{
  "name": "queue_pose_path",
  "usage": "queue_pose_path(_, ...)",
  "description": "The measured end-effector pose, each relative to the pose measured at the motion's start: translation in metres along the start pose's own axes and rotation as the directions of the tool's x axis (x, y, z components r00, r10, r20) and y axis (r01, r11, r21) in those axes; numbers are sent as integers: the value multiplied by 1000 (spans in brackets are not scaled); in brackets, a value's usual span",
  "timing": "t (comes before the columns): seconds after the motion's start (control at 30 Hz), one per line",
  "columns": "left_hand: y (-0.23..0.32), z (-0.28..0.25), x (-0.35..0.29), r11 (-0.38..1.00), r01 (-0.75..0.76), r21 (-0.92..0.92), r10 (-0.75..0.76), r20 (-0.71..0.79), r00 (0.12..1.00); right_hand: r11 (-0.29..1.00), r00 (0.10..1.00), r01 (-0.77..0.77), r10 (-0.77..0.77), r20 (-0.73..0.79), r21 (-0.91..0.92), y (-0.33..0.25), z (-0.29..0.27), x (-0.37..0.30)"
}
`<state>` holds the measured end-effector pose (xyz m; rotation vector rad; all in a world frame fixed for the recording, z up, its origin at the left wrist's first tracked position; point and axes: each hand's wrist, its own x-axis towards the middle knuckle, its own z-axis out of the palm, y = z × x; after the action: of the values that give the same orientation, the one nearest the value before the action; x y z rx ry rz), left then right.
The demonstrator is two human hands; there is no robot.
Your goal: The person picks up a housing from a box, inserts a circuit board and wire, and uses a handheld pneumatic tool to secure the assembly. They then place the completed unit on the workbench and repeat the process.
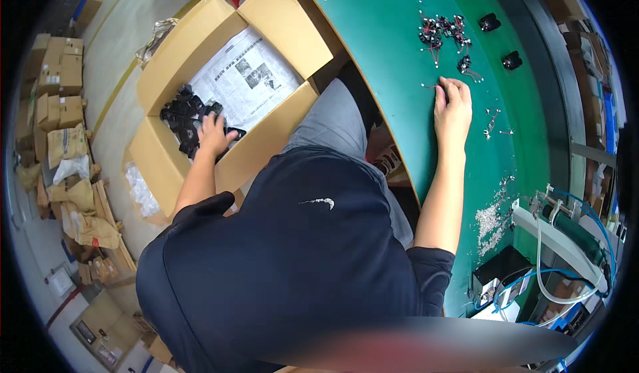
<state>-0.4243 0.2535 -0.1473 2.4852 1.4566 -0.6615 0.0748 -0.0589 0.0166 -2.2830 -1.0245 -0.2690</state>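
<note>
My left hand (213,136) reaches into an open cardboard box (269,125), fingers spread over a heap of black plastic parts (183,110). It touches or hovers just above them; I cannot tell which. On the green worktable (399,120), my right hand (453,106) is closed on a small part, mostly hidden by the fingers, with a red wire (429,86) sticking out to the left. Beyond it lies a single wired part (464,64), then a cluster of small black parts with red and black wires (440,32).
Several black parts (490,22) stand along the table's far right. Newspaper (246,76) lines the box. Nearer me are loose wire pieces (491,125), scattered small metal bits (489,223) and a bench device with hoses (562,243). Stacked cartons (60,66) stand at left.
</note>
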Motion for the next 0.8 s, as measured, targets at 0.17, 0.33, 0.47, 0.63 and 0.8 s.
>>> queue_pose_path(0.17, 23, -11, -9, 983, -126, 135, 110, 119, 987, 997, 996, -74, 72, 52, 36, -9, -14, -29)
queue_pose_path(0.33, 36, -15, 9, 876, -456, 155, 419, 222, 881, 969, 979, -201, 195, 59, 140, -20, -26, -56)
queue_pose_path(0.47, 44, -40, 18, 841, -522, 142, 468, 293, 834, 980, 987, -156, 159, -16, 123, -17, -27, -75)
queue_pose_path(0.63, 108, -106, 31, 526, -364, -769, 243, -274, 931, 879, 916, -388, 401, 11, 277, -39, -44, -94)
queue_pose_path(0.8, 243, -187, -14, -375, -114, -920, 590, -332, 736, 407, 816, -443, 553, 170, 799, -46, -47, -106)
